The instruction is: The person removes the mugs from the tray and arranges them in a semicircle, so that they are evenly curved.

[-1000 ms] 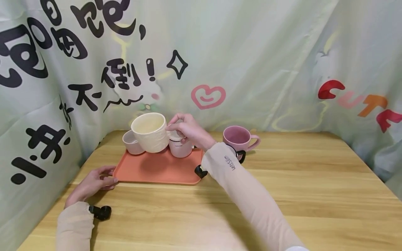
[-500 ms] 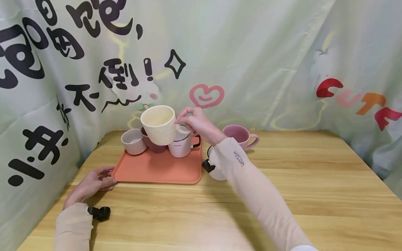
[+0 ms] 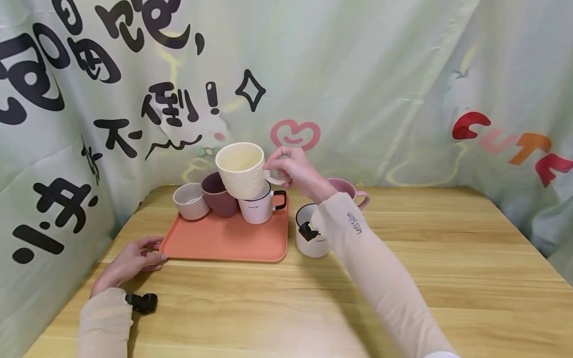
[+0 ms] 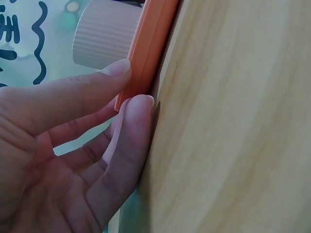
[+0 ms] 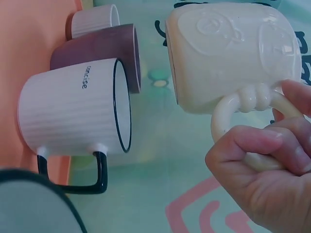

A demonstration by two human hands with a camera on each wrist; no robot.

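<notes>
A cream mug with raised patterns is held up over the tray's back right part, my right hand gripping its looped handle. Below it on the orange tray stand a small pale ribbed cup, a dark mauve cup and a white mug with black rim and handle. In the head view the cream mug overlaps the last two. At the tray's left front corner, my left hand pinches the edge between thumb and finger, as the left wrist view shows.
Just right of the tray stands another white mug with a black rim, partly behind my right sleeve. A pink mug farther back is partly covered by my right wrist. A printed curtain hangs behind the wooden table.
My right hand has raised the cream mug and carried it rightward, uncovering the mauve cup. The second white mug has come out from behind the sleeve. My left hand stays at the tray corner.
</notes>
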